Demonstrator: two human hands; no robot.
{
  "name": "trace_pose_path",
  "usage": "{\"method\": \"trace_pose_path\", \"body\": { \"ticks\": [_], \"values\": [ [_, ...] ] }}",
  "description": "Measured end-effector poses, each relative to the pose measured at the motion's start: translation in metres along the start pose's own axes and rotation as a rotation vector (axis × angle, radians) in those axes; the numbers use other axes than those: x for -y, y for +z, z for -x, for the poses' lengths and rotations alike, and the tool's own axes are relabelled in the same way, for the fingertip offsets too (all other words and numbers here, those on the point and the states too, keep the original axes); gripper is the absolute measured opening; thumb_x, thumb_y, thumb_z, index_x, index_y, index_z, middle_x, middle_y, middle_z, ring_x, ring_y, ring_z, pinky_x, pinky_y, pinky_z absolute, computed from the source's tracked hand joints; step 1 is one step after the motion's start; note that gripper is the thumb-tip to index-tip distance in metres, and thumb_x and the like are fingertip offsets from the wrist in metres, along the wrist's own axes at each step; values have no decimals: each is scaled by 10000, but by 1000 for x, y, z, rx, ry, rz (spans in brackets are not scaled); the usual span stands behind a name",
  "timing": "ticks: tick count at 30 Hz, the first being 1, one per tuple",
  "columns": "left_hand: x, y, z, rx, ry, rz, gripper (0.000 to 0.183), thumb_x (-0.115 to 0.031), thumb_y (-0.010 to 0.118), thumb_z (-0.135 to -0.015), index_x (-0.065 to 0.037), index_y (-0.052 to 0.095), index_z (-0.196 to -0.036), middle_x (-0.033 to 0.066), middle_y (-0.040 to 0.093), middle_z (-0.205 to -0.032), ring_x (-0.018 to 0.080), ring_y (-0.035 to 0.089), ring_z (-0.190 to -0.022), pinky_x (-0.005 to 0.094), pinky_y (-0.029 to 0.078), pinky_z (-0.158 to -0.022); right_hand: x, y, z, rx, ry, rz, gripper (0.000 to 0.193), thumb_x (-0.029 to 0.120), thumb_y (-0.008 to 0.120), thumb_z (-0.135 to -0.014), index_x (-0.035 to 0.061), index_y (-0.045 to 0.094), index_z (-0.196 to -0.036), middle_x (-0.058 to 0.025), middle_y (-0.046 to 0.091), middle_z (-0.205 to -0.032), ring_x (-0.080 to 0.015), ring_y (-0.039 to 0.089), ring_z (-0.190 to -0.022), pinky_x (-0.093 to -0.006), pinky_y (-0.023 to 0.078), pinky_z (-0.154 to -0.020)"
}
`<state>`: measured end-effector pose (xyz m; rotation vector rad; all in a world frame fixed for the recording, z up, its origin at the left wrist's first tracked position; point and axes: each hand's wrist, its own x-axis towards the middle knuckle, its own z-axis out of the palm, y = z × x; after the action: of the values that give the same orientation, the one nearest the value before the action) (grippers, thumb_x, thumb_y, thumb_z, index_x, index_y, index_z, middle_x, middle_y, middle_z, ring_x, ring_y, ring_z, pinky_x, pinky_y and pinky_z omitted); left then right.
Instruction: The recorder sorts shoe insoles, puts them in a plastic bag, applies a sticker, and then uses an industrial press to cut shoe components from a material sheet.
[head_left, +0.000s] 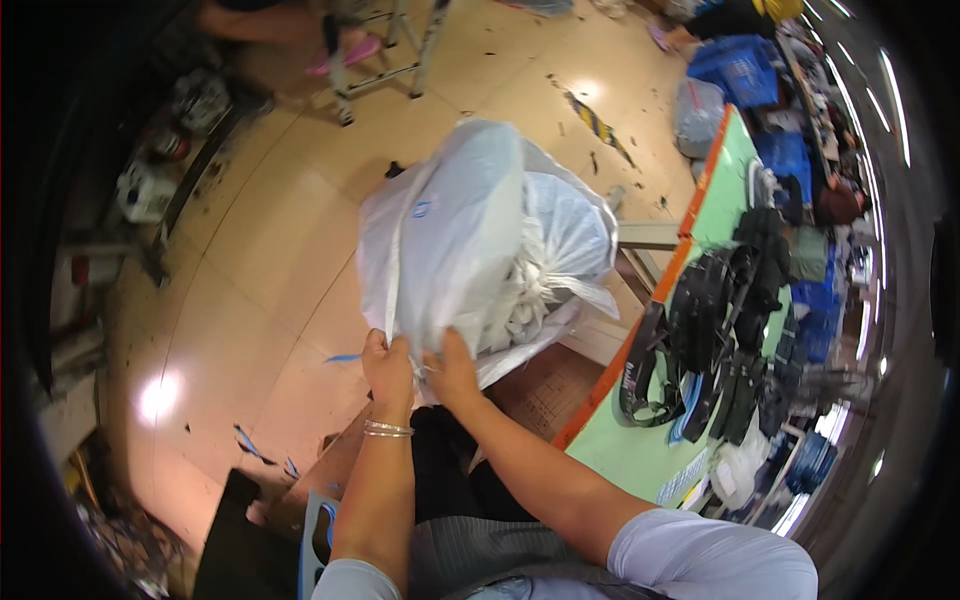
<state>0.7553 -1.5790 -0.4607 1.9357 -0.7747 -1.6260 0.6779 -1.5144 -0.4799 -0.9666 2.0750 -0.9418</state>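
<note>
In front of me stands a large white plastic sack (445,240), its upper part blurred by motion. A knotted, bluish-white plastic bag (572,220) sits in its mouth at the right, with the gathered neck showing. My left hand (388,368), below a bracelet-ringed wrist, is closed on the sack's near edge. Just right of it, my right hand (453,372) also closes on that edge, its fingertips partly hidden by the plastic. What lies deeper in the sack cannot be seen.
On my right runs a green worktable (600,440) with an orange edge, bearing black straps (700,300). Blue crates (735,72) stand beyond it. A metal-legged stool (385,75) and a person's pink-shod foot (350,55) are at the far left. Scraps litter the tiled floor (260,250).
</note>
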Motion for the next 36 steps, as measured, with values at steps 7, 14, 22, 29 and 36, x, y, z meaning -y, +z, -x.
{"method": "trace_pose_path", "body": {
  "ticks": [7, 14, 22, 29, 36],
  "values": [
    [-45, -7, -29, 97, 160, -273, 133, 6, 545, -784, -26, 575, -909, -9, 520, -701, 53, 423, -546, 225, 318, -432, 3, 40, -77, 699, 129, -75, 484, 144, 564, -853, -43, 428, -1277, -288, 492, -1255, -417, 462, -1190, -423, 379, -1001],
    [-78, 24, -6, 234, 106, -494, 220, 22, 521, -758, 7, 526, -978, 70, 560, -922, 147, 528, -830, 299, 461, -712, 25, -55, 15, 1082, 103, -10, 929, 597, 572, -802, -32, 281, -1421, -306, 616, -1034, -407, 608, -976, -455, 463, -872],
    [-99, 93, 20, 247, 137, -551, 230, -77, 523, -824, -17, 497, -1045, 38, 543, -933, 193, 546, -820, 319, 466, -709, 19, -199, 81, 799, -30, -329, 464, 305, 607, -823, 40, 541, -1198, -165, 660, -951, -347, 627, -881, -445, 480, -767],
    [-85, 228, 166, 738, 1085, -1005, 133, -34, 595, -825, 18, 590, -947, 118, 595, -901, 244, 571, -819, 337, 467, -768, -15, -297, 169, 477, 210, -457, 461, 333, 599, -865, 28, 535, -1204, -164, 659, -927, -352, 631, -863, -425, 487, -743],
    [45, 367, 326, 887, 85, -868, 460, -248, 661, -842, 11, 484, -1178, 89, 585, -933, 162, 555, -704, 294, 488, -631, -43, -365, 262, 462, 396, -434, 487, 374, 559, -878, 42, 531, -1233, -198, 606, -1168, -355, 578, -1081, -439, 461, -897]
  ]
}}
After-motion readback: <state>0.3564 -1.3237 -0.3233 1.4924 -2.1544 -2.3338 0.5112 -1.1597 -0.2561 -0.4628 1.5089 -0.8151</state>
